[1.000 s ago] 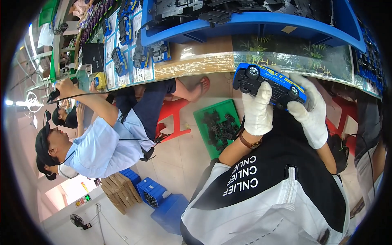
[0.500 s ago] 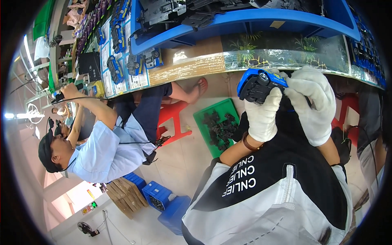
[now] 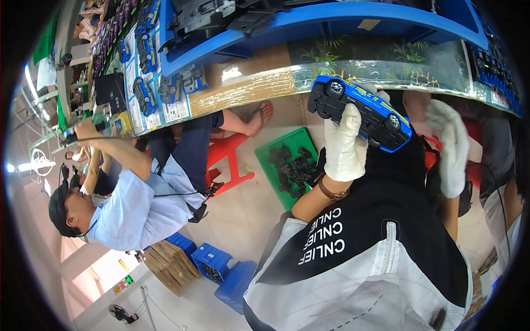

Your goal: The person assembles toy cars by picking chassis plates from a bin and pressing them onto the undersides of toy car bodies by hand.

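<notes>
Since half a second ago, the blue toy car (image 3: 360,112) has turned wheels-up at upper centre, long axis slanting down-right, clasped by the gloved left hand (image 3: 343,144), while the right hand (image 3: 448,144) hangs released just beside its lower-right end.

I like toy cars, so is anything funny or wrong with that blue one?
Yes: the blue toy car is held belly-up, wheels pointing upward, in the left hand. No damage shows. The right hand is off it.

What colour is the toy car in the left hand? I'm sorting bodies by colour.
Blue, with a yellow stripe and black wheels: the toy car, held in the gloved left hand, head view.
</notes>
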The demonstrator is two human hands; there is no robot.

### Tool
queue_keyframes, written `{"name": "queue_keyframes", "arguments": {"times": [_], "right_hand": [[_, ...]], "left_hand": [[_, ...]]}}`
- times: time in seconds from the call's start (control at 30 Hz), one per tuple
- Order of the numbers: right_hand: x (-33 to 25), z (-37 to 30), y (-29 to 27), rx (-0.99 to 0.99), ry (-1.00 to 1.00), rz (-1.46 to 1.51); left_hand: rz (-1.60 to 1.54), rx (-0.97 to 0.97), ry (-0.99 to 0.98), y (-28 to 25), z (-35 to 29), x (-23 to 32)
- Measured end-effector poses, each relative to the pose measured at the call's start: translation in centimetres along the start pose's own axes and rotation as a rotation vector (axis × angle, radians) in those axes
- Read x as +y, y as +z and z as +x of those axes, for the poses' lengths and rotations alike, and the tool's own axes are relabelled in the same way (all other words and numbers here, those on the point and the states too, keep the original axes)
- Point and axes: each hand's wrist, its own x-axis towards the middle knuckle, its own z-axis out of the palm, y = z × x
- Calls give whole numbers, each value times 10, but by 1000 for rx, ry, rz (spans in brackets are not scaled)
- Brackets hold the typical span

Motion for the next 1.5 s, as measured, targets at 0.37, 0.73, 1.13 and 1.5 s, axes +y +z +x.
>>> {"name": "queue_keyframes", "arguments": {"times": [0.37, 0.73, 1.13, 1.5], "right_hand": [[-10, -3, 48, -235, 122, 333], [-2, -8, 32, -70, 95, 230], [-9, -6, 43, 16, 56, 192], [-2, -1, 46, 51, 99, 170]], "left_hand": [[163, 60, 39, 1, -2, -21], [167, -93, 102, 0, 3, -5], [287, -22, 111, 4, -2, -14], [94, -139, 4, -8, 1, -23]]}}
